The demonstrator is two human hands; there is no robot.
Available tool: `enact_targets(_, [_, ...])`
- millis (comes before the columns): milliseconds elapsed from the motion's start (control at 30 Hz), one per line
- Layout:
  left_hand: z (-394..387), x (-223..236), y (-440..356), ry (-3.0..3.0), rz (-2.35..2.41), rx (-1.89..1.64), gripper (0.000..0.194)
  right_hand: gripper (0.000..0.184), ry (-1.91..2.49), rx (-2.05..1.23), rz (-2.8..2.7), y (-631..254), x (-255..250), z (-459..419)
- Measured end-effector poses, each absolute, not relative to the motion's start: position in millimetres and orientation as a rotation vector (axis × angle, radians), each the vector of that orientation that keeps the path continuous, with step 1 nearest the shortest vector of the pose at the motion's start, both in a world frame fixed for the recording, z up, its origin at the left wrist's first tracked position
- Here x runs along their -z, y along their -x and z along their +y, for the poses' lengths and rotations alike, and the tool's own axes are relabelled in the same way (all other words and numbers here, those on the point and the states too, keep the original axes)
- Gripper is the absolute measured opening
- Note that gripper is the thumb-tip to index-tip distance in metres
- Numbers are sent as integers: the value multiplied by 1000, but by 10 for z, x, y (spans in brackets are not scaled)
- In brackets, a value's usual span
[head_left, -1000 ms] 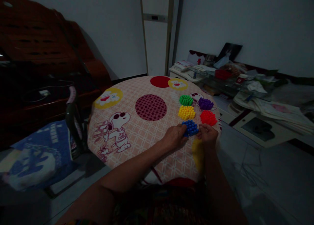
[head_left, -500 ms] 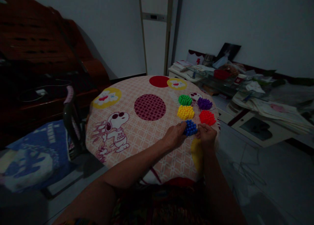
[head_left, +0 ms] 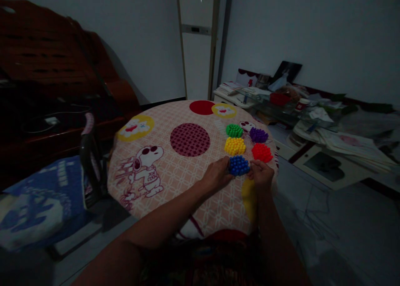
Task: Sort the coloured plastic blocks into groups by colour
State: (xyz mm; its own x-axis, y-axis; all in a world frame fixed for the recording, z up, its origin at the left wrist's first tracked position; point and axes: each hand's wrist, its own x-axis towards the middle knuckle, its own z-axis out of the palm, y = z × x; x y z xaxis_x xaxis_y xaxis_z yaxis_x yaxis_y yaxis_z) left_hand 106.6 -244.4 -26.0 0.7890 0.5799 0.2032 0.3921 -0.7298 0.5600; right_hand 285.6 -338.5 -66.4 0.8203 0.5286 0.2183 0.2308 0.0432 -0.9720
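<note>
A blue cluster of round beads (head_left: 239, 165) lies at the near right of the round table, between my two hands. My left hand (head_left: 219, 172) grips its left edge, the fingertips partly hidden behind and beneath the beads. At the right edge of the cluster, the fingers of my right hand (head_left: 261, 173) are pinched together; whatever is between them is too small and dark to make out. Just beyond sit a yellow bead cluster (head_left: 235, 146) and a red one, the red bead cluster (head_left: 262, 152). Farther back are a green bead cluster (head_left: 234, 130) and a purple bead cluster (head_left: 258, 135).
A patterned cloth (head_left: 184, 182) covers the table. To the left stand a folding chair (head_left: 89, 152) with a blue cover and a dark wooden bench (head_left: 40, 61). A low cabinet (head_left: 325, 163) with papers, bags and a red bowl (head_left: 279, 98) runs along the right wall.
The view has tilted up slightly, so everything sits lower in the picture. My left hand has shifted slightly left, and more of the blue bead cluster shows. My right hand still pinches beside it.
</note>
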Motion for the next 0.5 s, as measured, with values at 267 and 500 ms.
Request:
enact_targets(267, [-2445,261,-1055,-2548,602,-742,74,33,1521,45,-500,-2827,671,-3456])
enact_targets(500, [-2528,262,-1411,-2886,186,-643,66,61,1686,269,-339,-3615,590,-3405])
